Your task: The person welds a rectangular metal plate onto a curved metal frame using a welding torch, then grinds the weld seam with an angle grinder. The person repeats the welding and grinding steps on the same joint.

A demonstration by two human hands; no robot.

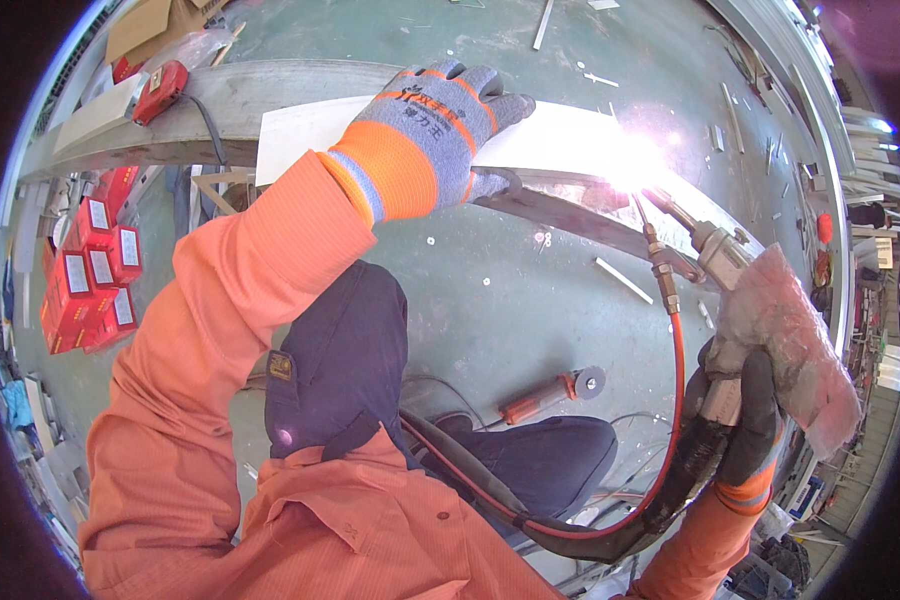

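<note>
My left hand (425, 135), in a grey and orange glove, grips a flat white panel (295, 138), with fingers over its top and the thumb at its near edge. The panel lies across a grey metal beam (255, 85). At lower right, my gloved right hand (755, 415) is wrapped around the handle of a welding torch (722, 258). Crumpled clear plastic (795, 350) covers part of the torch body. Its tip meets the panel's right end in a bright white glare, which hides the contact spot. A thin red hose (679, 400) runs back from a brass fitting.
An angle grinder (545, 395) lies on the green floor beyond my knee. Red boxes (90, 280) are stacked at left. A red tool (160, 92) with a dark strap rests on the beam's left end. Metal offcuts (624, 280) are scattered about; long metal profiles (820, 170) line the right.
</note>
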